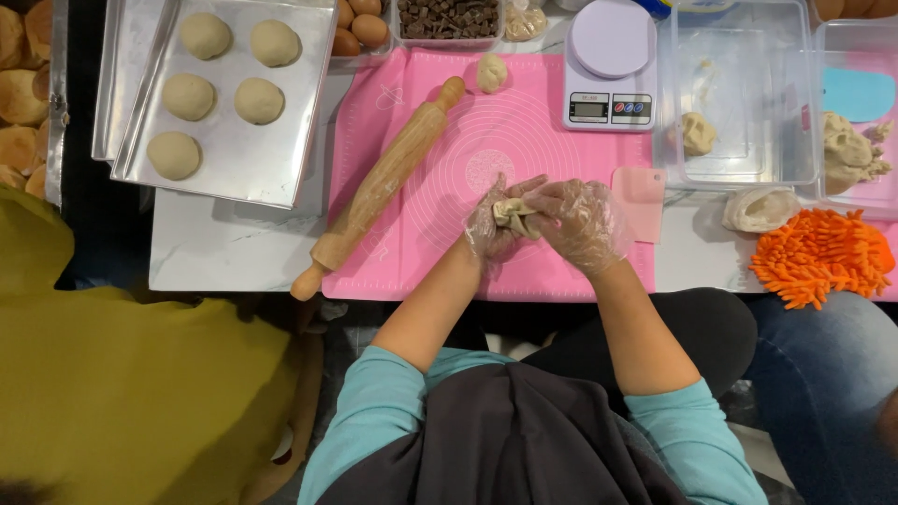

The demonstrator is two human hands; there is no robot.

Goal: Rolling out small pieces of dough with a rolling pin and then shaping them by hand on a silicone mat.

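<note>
A pale dough piece (516, 215) — folded and pleated, pinched shut — sits just right of centre, at three o'clock.

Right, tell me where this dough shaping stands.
Done: five smooth dough balls sit on the metal tray. In hand: left hand and right hand pinch a dough piece over the pink mat. Left: a small dough lump on the mat, more dough in the clear tub.

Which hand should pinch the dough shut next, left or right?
Probably the right hand. Its fingertips already sit over the dough folds, while the left hand cups the dough from underneath and steadies it above the pink mat.
</note>
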